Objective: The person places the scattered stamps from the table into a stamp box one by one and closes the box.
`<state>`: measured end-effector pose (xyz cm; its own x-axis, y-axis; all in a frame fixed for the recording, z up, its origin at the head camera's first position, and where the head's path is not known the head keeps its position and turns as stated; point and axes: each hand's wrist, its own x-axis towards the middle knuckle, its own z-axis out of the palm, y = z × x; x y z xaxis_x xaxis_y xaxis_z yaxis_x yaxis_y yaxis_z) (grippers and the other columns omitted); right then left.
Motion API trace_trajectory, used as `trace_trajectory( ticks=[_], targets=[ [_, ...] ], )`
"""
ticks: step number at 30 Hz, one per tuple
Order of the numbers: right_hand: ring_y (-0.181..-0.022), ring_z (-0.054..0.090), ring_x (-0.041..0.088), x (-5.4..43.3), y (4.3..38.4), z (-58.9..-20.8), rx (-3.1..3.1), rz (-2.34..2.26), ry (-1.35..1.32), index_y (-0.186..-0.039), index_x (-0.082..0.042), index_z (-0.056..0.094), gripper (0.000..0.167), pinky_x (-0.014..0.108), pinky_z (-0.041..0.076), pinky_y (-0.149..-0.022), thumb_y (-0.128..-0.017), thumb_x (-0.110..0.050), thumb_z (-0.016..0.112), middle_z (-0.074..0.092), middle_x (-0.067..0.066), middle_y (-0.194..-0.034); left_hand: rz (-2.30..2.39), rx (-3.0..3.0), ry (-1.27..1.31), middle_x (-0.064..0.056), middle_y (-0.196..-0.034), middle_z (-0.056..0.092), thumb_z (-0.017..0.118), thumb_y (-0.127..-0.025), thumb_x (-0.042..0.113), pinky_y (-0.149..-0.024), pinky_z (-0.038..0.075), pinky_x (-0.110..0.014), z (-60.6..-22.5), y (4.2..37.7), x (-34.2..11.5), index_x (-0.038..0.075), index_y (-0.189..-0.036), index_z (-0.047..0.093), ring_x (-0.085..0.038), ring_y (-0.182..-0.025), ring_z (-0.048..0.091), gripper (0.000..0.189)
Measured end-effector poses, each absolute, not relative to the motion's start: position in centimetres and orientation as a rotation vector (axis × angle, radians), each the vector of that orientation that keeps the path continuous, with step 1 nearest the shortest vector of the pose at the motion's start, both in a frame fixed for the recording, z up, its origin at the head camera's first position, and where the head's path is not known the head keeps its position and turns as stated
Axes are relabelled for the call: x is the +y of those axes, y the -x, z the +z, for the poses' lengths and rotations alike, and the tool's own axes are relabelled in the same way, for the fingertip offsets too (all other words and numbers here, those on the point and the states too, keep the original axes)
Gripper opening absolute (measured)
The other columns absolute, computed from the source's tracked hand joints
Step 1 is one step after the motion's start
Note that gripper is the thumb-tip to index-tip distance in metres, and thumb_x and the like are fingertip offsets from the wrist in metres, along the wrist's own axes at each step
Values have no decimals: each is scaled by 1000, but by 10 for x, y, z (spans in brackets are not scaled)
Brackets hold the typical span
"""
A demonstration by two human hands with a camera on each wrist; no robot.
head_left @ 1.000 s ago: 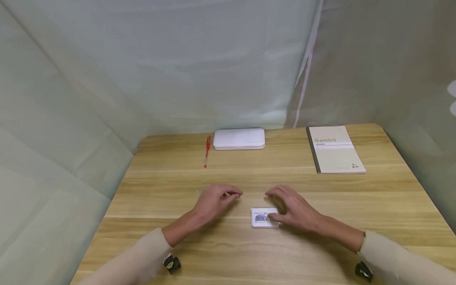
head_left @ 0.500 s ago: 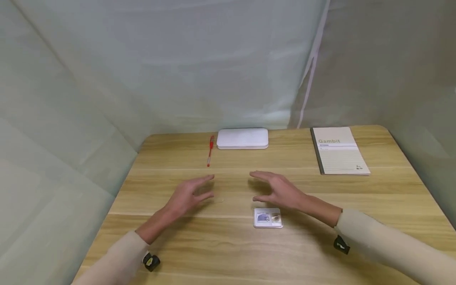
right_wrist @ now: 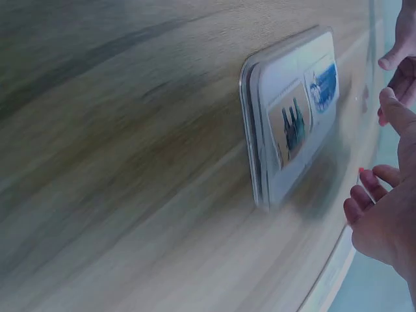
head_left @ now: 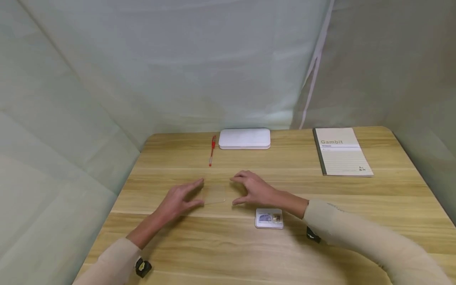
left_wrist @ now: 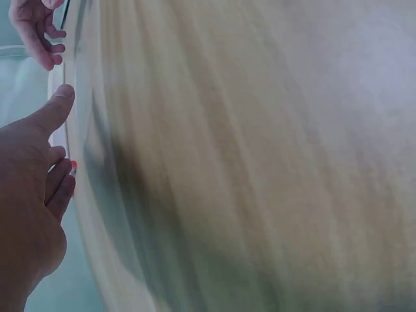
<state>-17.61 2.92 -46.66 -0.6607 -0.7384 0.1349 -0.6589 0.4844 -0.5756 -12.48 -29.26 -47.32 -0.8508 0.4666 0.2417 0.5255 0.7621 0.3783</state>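
A clear sheet that hardly shows.
Beyond a faint near edge and corner, its outline is lost against the desk; whether the left hand touches it cannot be told. The notebook's smallest print is illegible. In the left wrist view, the top edge crops the right hand, and the left hand hides most of the red pen.
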Motion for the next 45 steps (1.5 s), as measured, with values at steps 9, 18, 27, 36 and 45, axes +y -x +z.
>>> trace_trajectory(
  ticks=[9,18,27,36,45],
  targets=[
    [-125,57,28,8,180,-478,2587,-841,1250,-144,1,62,81,43,48,-111,-85,-45,90,62,14,-135,-637,-2866,786,-18,-141,66,91,-84,30,-104,54,-53,-484,121,-296,2,-146,62,-38,-124,67,74],
    [-120,58,25,-4,182,-481,2665,-758,1227,-142,-2,65,80,40,50,-107,-83,-50,90,63,10,-132,-658,-2811,835,-17,-141,66,92,-83,28,-105,54,-50,-490,122,-297,2,-145,63,-36,-125,68,73],
    [-112,59,22,-12,182,-485,2733,-711,1245,-135,-6,71,72,38,52,-97,-83,-52,89,65,6,-127,-648,-2800,820,-20,-138,67,91,-85,28,-102,56,-53,-492,121,-296,4,-143,66,-37,-122,68,67],
    [-112,61,22,-14,181,-482,2736,-730,1221,-130,-9,74,63,37,53,-96,-84,-49,90,67,5,-125,-635,-2790,819,-15,-134,71,92,-85,26,-100,58,-50,-489,121,-295,6,-139,69,-34,-119,71,62],
    [-108,60,19,-17,182,-482,2732,-729,1194,-130,-10,73,63,36,53,-94,-83,-47,91,67,4,-123,-602,-2804,837,-13,-129,74,92,-85,28,-96,60,-50,-485,125,-294,6,-137,70,-33,-113,73,61]
  ],
)
